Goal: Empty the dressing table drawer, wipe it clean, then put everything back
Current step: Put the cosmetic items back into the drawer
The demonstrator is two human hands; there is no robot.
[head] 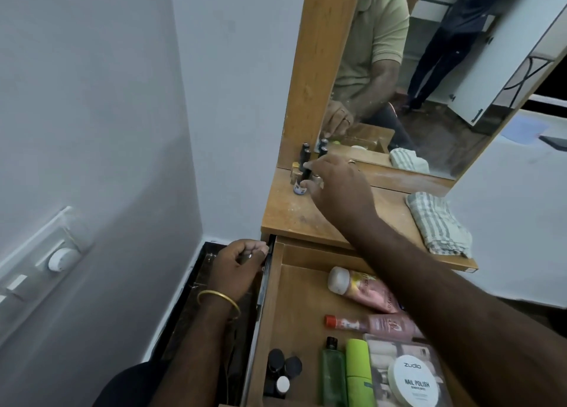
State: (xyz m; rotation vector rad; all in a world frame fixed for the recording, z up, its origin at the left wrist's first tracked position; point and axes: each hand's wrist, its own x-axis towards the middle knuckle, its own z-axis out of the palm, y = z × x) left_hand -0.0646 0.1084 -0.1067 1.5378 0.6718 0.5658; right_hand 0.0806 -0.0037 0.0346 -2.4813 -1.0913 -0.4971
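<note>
Two bare forearms, a thin gold bangle [218,302] round the left wrist, a ring on the right hand [339,189], pale green short-sleeved polo shirt [376,35] reflected in the mirror, dark trousers at the knee.

A grey-and-white checked cloth [438,222] lies at three o'clock on the tan wooden tabletop [294,213]. In the drawer [294,299], a lime-green bottle [359,373] sits beside a darker green one [333,376], a red-capped pink tube [368,325] at twelve o'clock of them.
</note>
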